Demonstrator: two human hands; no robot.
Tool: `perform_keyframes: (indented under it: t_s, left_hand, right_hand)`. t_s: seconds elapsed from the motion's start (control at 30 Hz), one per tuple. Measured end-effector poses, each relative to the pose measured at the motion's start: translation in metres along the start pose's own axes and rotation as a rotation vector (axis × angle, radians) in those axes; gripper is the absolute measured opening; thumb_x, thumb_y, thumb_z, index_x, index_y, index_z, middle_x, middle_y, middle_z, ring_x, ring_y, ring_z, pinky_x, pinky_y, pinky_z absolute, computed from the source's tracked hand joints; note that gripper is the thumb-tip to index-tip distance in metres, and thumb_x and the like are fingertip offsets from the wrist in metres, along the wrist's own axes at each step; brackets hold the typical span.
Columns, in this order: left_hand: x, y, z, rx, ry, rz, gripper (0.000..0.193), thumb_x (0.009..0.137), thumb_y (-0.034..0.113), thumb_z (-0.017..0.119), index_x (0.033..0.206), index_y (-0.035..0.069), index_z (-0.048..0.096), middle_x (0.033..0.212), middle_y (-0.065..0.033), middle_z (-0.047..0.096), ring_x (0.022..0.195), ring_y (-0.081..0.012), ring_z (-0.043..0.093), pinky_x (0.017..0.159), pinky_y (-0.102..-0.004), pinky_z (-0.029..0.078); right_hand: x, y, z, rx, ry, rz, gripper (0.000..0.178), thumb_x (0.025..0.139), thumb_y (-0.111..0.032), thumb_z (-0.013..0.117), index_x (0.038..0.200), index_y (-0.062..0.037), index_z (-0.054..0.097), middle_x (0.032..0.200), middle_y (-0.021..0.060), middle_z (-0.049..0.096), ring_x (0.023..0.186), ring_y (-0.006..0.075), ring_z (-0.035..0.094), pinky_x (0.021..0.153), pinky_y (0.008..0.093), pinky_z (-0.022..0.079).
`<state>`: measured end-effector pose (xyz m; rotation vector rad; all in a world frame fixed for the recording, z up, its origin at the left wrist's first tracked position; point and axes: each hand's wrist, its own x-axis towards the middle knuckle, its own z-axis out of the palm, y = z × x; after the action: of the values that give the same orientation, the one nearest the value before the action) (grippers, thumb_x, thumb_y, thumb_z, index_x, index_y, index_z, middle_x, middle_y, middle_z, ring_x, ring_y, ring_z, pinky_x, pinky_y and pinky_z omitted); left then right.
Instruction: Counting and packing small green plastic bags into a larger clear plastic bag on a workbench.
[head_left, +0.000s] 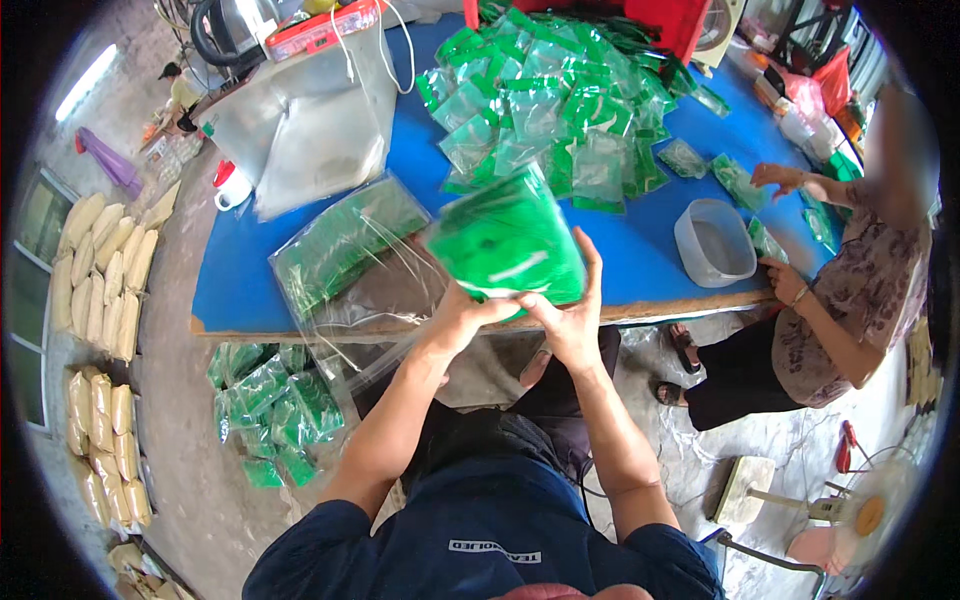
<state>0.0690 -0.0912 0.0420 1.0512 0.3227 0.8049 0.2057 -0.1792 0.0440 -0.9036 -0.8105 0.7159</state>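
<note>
Just above the front edge of the blue table, both my hands hold a thick bundle of green plastic packets. My left hand closes on its lower left corner, partly hidden by the bundle. The thumb of my right hand presses the near edge, while its fingers run up the right side. Left of the bundle, a large clear plastic bag lies on the table, its loose end hanging over the edge. Inside this bag sits a block of green packets.
A big pile of green-and-clear packets covers the table's far middle. To the right stand a clear plastic tub and another person handling packets. Filled green bags lie on the floor at left; a fan stands lower right.
</note>
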Motion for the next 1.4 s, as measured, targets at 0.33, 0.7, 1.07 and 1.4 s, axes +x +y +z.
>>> perform_keyframes:
  t_s: [0.33,0.7,1.07,1.4]
  left_hand:
    - [0.004,-0.014,0.045,-0.022,0.540,0.525,0.071,0.077,0.004,0.058,0.143,0.006,0.032,0.129,-0.0126,0.047,0.120,-0.0223,0.048,0.106,-0.0389,0.038]
    - [0.034,0.069,0.018,0.125,0.226,0.040,0.048,0.096,0.036,0.061,0.134,0.009,0.052,0.117,-0.0041,0.056,0.105,-0.0163,0.057,0.090,-0.0341,0.046]
    - [0.024,0.069,0.032,0.038,-0.051,-0.204,0.055,0.090,0.019,0.070,0.138,0.010,0.044,0.112,-0.0050,0.056,0.094,-0.0135,0.060,0.080,-0.0318,0.053]
    - [0.020,0.075,0.021,1.027,-0.220,0.415,0.056,0.072,-0.003,0.069,0.124,0.009,0.048,0.121,-0.0096,0.044,0.108,-0.0204,0.052,0.076,-0.0288,0.050]
  right_hand:
    - [-0.013,0.006,0.023,-0.282,0.069,-0.126,0.107,0.075,-0.019,0.085,0.151,-0.0050,0.011,0.125,0.0147,0.051,0.116,0.0246,0.052,0.103,0.0396,0.041]
    - [0.003,0.017,-0.053,0.624,0.047,0.519,0.073,0.091,-0.061,0.057,0.143,-0.0118,0.047,0.142,0.0101,0.052,0.127,0.0297,0.052,0.108,0.0482,0.043]
    - [-0.007,0.017,-0.049,0.779,0.048,0.610,0.044,0.094,-0.047,0.056,0.119,-0.0116,0.065,0.115,0.0113,0.068,0.086,0.0263,0.067,0.065,0.0352,0.054]
    - [-0.002,0.017,-0.061,0.848,-0.341,0.483,0.051,0.096,-0.018,0.056,0.143,-0.0057,0.041,0.140,0.0104,0.053,0.124,0.0253,0.055,0.106,0.0412,0.047]
